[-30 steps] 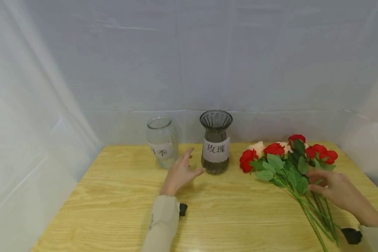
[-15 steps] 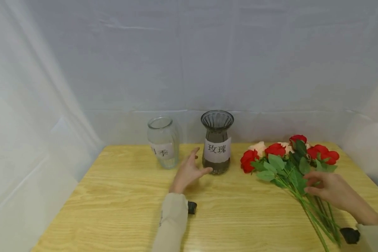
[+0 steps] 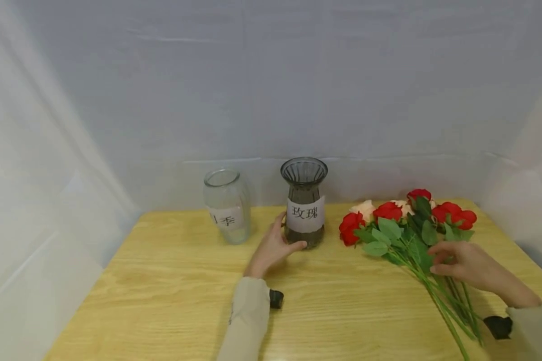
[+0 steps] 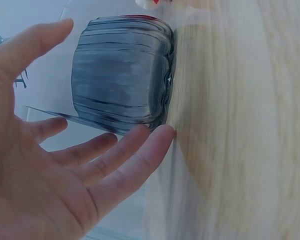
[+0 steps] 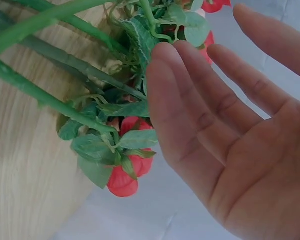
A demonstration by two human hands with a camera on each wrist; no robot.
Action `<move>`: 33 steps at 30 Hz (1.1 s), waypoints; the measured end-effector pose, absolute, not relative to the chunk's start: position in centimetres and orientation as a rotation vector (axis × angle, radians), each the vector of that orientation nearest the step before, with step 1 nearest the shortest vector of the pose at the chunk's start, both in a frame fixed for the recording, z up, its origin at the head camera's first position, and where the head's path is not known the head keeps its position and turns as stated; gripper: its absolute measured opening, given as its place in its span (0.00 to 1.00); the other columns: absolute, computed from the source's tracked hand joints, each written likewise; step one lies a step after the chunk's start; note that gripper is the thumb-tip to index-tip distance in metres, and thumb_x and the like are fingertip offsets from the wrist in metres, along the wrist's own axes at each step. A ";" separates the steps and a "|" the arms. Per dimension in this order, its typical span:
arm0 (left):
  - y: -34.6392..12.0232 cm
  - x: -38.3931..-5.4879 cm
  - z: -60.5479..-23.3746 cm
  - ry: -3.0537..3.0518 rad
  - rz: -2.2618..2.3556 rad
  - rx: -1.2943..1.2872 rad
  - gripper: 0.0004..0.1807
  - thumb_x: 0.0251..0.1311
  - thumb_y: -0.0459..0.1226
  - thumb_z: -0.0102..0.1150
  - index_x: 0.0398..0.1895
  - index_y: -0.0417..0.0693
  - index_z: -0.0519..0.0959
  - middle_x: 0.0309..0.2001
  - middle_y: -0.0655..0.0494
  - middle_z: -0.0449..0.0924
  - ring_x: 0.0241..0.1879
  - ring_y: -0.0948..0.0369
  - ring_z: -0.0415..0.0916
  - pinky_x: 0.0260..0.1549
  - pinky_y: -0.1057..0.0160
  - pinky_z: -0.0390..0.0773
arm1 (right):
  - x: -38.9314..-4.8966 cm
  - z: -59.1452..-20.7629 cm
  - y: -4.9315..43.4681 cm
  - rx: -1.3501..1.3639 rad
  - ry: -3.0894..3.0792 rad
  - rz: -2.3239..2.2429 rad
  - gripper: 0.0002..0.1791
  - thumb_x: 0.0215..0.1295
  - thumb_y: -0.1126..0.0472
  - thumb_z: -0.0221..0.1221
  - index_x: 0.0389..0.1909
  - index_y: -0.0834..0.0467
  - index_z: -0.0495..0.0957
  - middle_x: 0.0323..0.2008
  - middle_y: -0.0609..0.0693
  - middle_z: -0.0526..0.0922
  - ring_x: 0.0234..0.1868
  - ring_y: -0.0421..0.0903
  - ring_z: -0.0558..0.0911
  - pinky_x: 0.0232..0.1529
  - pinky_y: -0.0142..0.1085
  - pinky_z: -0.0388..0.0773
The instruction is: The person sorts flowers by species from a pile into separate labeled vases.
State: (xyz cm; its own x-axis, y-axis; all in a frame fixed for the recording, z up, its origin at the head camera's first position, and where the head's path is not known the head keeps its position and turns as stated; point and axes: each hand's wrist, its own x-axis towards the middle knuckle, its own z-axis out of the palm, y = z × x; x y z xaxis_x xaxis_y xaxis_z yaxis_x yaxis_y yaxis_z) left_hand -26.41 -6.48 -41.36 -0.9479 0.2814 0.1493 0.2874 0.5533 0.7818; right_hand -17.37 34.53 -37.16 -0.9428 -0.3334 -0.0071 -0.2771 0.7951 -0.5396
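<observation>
My left hand [image 3: 271, 250] reaches round the left side of a grey glass vase [image 3: 304, 192], thumb out in front and fingers spread. In the left wrist view the fingertips are right at the lower part of the vase [image 4: 120, 70], not curled round it. The vase stands upright and bears a white label [image 3: 305, 216] with black characters. My right hand [image 3: 474, 268], fingers loosely bent and holding nothing, hovers over the green stems [image 3: 440, 301] of artificial red roses [image 3: 352, 228] lying on the table. In the right wrist view its fingertips overlap leaves [image 5: 138, 139].
A clear glass vase [image 3: 226, 194] with a similar label stands left of the grey one. Cream flowers [image 3: 363, 209] lie among the red ones. White sheeting [image 3: 253, 100] hangs behind and beside the wooden table [image 3: 171, 296].
My left hand has moved right, from beside the clear vase to the grey vase. My right hand has shifted slightly left over the stems. The flowers and vases stay in place.
</observation>
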 end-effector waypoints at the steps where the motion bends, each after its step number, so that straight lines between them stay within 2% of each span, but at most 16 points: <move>1: -6.5 -26.4 -41.3 -2.759 -1.394 -0.507 0.53 0.58 0.43 0.74 0.78 0.33 0.52 0.68 0.30 0.65 0.37 0.55 0.74 0.44 0.51 0.78 | -17.5 -37.1 34.6 -0.481 2.845 -0.867 0.20 0.66 0.68 0.65 0.53 0.78 0.75 0.38 0.55 0.85 0.32 0.47 0.84 0.27 0.36 0.80; 9: -6.7 -26.4 -41.2 -2.755 -1.410 -0.508 0.52 0.58 0.43 0.74 0.78 0.36 0.53 0.68 0.32 0.66 0.39 0.53 0.75 0.45 0.51 0.78 | -18.1 -37.5 34.9 -0.458 2.578 -1.097 0.20 0.71 0.70 0.58 0.55 0.82 0.70 0.40 0.57 0.84 0.22 0.39 0.74 0.21 0.36 0.75; 14: -6.8 -26.4 -41.1 -2.760 -1.425 -0.514 0.52 0.59 0.43 0.73 0.79 0.37 0.52 0.68 0.33 0.66 0.41 0.51 0.76 0.45 0.51 0.78 | -18.5 -38.0 35.1 -0.425 2.457 -1.155 0.21 0.71 0.71 0.56 0.56 0.85 0.67 0.35 0.55 0.83 0.17 0.37 0.67 0.18 0.34 0.70; 19: -6.8 -26.4 -41.2 -2.765 -1.430 -0.516 0.52 0.59 0.43 0.73 0.79 0.37 0.52 0.68 0.33 0.66 0.42 0.49 0.77 0.45 0.50 0.79 | -19.2 -39.4 36.0 -0.463 2.369 -1.157 0.24 0.71 0.68 0.57 0.56 0.85 0.66 0.35 0.52 0.83 0.17 0.37 0.68 0.17 0.34 0.70; 24: -6.8 -26.3 -41.2 -2.775 -1.410 -0.515 0.52 0.59 0.45 0.73 0.79 0.37 0.52 0.68 0.34 0.67 0.40 0.53 0.76 0.43 0.52 0.79 | -19.7 -40.6 37.2 -0.564 2.298 -1.141 0.21 0.71 0.69 0.57 0.54 0.84 0.68 0.35 0.50 0.84 0.16 0.34 0.66 0.15 0.32 0.70; 30: -6.8 -26.4 -41.2 -2.774 -1.399 -0.518 0.52 0.59 0.45 0.73 0.79 0.37 0.52 0.67 0.35 0.68 0.38 0.56 0.75 0.41 0.54 0.78 | -18.6 -39.3 36.1 -0.432 2.265 -1.190 0.22 0.67 0.73 0.58 0.54 0.87 0.66 0.37 0.57 0.84 0.15 0.35 0.61 0.17 0.31 0.66; 33: -6.8 -26.5 -41.1 -2.771 -1.402 -0.528 0.53 0.59 0.46 0.73 0.79 0.37 0.52 0.66 0.35 0.68 0.37 0.57 0.74 0.40 0.54 0.78 | -18.2 -39.0 35.8 -0.388 2.274 -1.172 0.22 0.65 0.75 0.58 0.54 0.87 0.66 0.37 0.56 0.82 0.14 0.36 0.60 0.17 0.30 0.64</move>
State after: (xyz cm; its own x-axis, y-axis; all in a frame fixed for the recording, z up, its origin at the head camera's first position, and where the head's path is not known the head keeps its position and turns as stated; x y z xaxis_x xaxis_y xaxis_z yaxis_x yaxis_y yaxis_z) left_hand -26.52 -6.80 -41.09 -0.9437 0.2988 0.1417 0.2911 0.5474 0.7846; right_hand -18.19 35.79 -38.96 -0.8084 -0.4826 -0.3370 -0.0056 0.5789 -0.8154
